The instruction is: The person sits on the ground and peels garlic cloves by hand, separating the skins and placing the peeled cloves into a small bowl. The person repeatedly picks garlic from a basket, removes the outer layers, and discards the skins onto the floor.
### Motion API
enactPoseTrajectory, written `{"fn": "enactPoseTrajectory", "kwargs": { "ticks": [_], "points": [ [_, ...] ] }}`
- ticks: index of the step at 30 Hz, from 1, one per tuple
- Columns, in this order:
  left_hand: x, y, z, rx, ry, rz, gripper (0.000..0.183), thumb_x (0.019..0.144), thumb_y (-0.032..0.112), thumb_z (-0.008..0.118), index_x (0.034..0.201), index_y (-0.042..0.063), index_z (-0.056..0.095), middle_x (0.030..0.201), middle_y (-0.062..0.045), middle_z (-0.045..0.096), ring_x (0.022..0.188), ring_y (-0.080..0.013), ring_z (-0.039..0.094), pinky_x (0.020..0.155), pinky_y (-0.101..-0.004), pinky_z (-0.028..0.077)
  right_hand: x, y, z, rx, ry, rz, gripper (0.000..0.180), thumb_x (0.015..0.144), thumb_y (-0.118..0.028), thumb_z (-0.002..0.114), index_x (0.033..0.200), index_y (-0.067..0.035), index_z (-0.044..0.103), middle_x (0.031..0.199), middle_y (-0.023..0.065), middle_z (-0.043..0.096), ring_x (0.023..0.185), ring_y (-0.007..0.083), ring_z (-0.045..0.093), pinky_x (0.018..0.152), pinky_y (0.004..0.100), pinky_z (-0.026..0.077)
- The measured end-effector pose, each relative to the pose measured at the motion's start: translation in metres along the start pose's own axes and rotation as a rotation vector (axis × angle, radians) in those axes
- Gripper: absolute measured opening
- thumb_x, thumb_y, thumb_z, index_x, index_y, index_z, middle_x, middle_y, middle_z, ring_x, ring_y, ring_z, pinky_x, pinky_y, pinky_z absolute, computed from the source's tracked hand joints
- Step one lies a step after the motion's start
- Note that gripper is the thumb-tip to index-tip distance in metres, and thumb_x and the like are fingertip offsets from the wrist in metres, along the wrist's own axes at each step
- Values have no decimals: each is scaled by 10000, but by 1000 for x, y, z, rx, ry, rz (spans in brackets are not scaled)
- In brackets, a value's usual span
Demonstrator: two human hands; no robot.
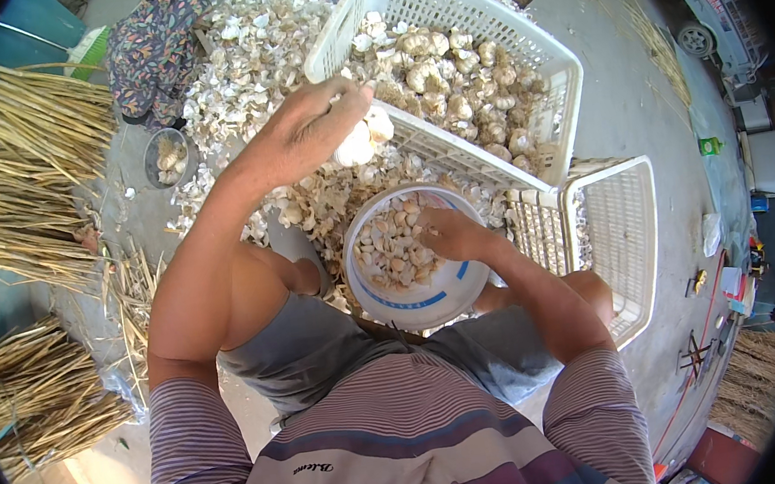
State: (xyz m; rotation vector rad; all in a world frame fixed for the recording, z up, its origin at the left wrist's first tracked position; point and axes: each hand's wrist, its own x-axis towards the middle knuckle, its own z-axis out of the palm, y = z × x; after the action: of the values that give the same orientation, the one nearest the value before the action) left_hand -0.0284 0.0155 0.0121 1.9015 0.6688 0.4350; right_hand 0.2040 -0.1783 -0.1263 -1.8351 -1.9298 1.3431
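My left hand (311, 131) is raised beside the near left corner of a white plastic crate (569, 116), its fingers curled over brightly lit white garlic (364, 138). The fingers partly hide that garlic. Between my knees stands a round white plastic bucket (394, 308) with blue markings, holding loose garlic cloves (391, 245). My right hand (450, 234) reaches over its right side, with the fingertips down at the cloves. Whether those fingers hold a clove is hidden. Whole garlic bulbs (456, 86) with dry roots fill much of the crate.
Garlic skins (255, 64) cover the floor around the crate. A second white crate (649, 236) stands at the right. To the left are a small bowl (151, 160) with garlic, bundles of dry stalks (19, 174), and another person in patterned clothing (155, 50).
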Motion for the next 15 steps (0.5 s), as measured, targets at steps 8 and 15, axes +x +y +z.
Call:
{"fn": "enactPoseTrajectory", "kwargs": {
  "ticks": [8, 15],
  "points": [
    [5, 8, 21, 118, -36, 162, 446, 1052, 416, 483, 893, 3, 536, 730, -181, 508, 675, -301, 518, 644, -434, 403, 2, -95, -63, 920, 237, -236, 567, 981, -434, 668, 1271, 25, 505, 879, 69, 607, 728, 106, 621, 577, 269, 514],
    [10, 6, 26, 130, -89, -24, 389, 1069, 402, 447, 1045, 29, 555, 880, -109, 553, 825, -226, 552, 770, -377, 458, 15, -109, -70, 710, 316, -173, 480, 1026, -424, 594, 1179, 27, 541, 739, 58, 580, 581, 101, 589, 507, 291, 483]
  ]
}}
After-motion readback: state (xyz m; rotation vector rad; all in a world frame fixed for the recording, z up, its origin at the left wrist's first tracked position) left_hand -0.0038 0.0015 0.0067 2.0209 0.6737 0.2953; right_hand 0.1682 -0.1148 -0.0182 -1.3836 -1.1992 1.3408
